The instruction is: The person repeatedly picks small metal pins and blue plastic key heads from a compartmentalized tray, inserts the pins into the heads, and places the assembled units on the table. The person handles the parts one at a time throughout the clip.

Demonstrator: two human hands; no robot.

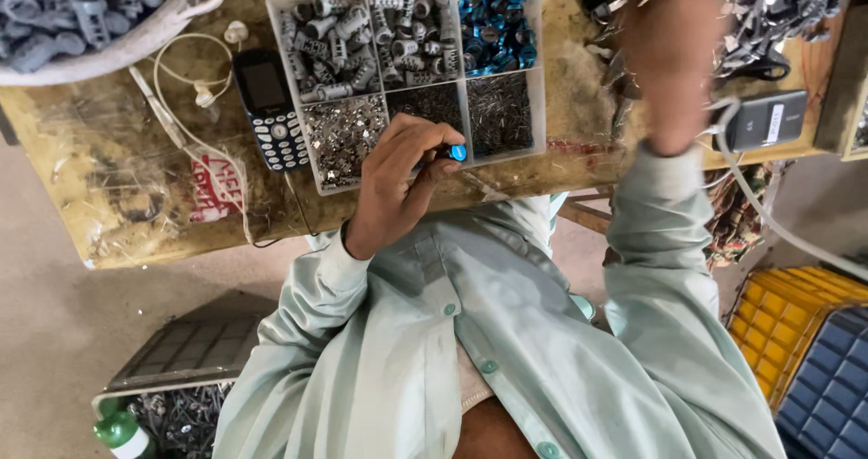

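Cluttered wooden workbench point(561, 106) carries a divided parts tray point(541, 70). My left hand point(398, 183) pinches a small blue cap point(457, 152). My right hand point(674, 56) is blurred; I cannot tell its grip.

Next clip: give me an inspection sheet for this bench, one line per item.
Surface: worn wooden bench, littered.
Job's things: small blue part; compartment tray of grey, blue and metal pieces.
Clutter: keypad phone, white basin of grey parts.
Grippers: left hand pinches the blue part; right hand raised, blurred.
Cables: white earphone cord.
Surroundings: yellow crate, green-capped bottle.
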